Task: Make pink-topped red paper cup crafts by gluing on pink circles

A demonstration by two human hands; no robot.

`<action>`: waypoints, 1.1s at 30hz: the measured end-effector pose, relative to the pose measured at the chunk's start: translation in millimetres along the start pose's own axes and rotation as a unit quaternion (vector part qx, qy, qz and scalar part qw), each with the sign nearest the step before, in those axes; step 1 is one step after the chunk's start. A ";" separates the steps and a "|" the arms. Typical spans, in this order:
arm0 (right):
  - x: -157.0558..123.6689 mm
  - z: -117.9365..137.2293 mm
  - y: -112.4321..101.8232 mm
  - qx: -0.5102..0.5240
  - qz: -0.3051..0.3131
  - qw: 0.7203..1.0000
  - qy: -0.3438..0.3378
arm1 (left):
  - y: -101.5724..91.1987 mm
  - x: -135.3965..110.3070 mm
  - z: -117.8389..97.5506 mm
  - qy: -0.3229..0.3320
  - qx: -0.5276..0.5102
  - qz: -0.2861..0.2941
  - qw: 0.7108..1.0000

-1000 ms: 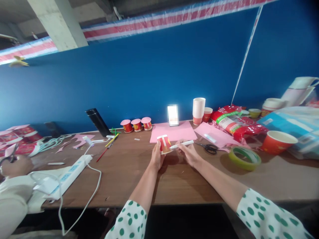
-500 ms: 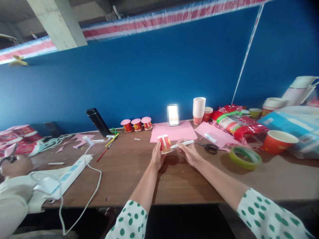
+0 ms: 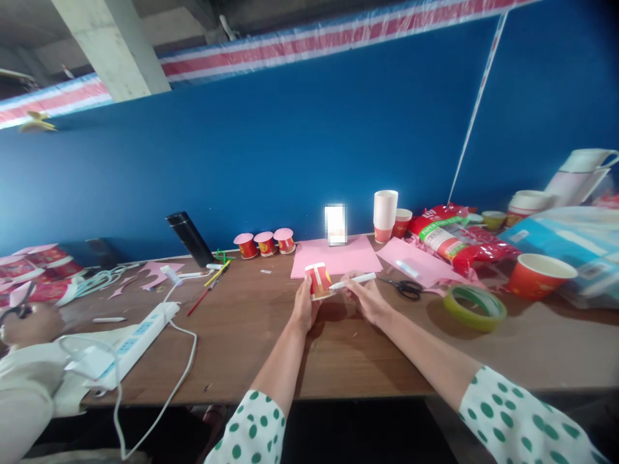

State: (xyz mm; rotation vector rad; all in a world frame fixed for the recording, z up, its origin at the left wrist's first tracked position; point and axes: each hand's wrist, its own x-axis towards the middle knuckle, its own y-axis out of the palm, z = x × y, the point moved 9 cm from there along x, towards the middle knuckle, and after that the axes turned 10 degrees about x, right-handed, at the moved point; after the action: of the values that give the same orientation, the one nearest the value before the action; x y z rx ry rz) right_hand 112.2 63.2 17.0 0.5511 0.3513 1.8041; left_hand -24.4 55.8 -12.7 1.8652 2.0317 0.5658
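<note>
My left hand point(image 3: 304, 304) is closed round a small red paper cup point(image 3: 319, 280) with a white cross strip, held upside down just above the brown table point(image 3: 271, 348). My right hand point(image 3: 366, 297) grips a white marker point(image 3: 354, 280) whose tip touches the cup's right side. Behind the cup lies a pink paper sheet point(image 3: 338, 256). Black scissors point(image 3: 407, 288) lie just right of my right hand.
Three pink-topped red cups point(image 3: 265, 243) stand by the blue wall. A green tape roll point(image 3: 474, 307), a red cup point(image 3: 538, 275), a stack of cups point(image 3: 385, 215) and a red bag point(image 3: 447, 238) sit to the right. A power strip point(image 3: 135, 337) and another person's sleeve point(image 3: 24, 386) are at the left.
</note>
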 end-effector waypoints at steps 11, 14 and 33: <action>-0.2 -0.6 0.7 0.010 0.004 1.000 0.007 | 0.7 -0.5 -1.6 0.009 0.005 0.006 1.000; -0.2 -0.8 0.6 0.011 0.005 1.000 0.006 | -0.1 0.3 -0.6 0.009 0.004 0.003 1.000; -0.1 -1.1 0.6 0.013 0.016 1.000 -0.003 | 0.4 0.5 0.0 0.007 0.004 0.010 1.000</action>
State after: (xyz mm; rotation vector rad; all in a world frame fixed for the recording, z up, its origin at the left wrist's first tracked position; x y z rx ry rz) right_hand 111.2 62.9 16.3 0.5825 0.3636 1.8309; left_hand -24.1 56.4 -12.4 1.8929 2.0285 0.5777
